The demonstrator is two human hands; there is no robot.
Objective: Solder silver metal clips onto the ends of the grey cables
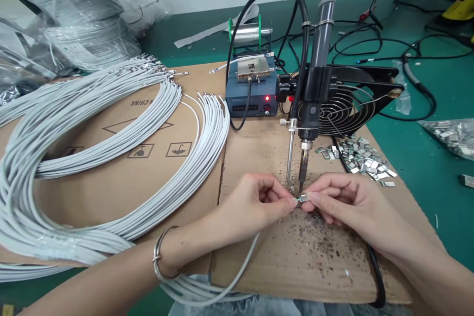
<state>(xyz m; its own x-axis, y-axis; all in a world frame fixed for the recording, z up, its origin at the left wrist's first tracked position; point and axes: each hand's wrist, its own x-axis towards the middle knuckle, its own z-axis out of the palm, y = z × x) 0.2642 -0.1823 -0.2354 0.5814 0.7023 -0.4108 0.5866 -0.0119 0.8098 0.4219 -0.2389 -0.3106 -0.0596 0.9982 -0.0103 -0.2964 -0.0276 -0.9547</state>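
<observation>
My left hand [264, 202] pinches the end of a white cable [242, 267], which runs down from under it towards the table's front. Between the fingertips of my right hand [338, 200] is a small metal connector [304, 198]. The two pieces meet directly beneath the tip of an upright soldering iron [303, 158]. A thin metal feed tube [290, 158] comes down beside the iron. Whether the tip touches the connector is too small to tell.
Bundles of white cables [200, 168] cover the cardboard [255, 148] at left. Behind stand a blue control box [231, 90], a solder spool [246, 33] and a black fan [333, 111]. Loose connectors [365, 158] lie at right, near a bag of connectors [454, 133].
</observation>
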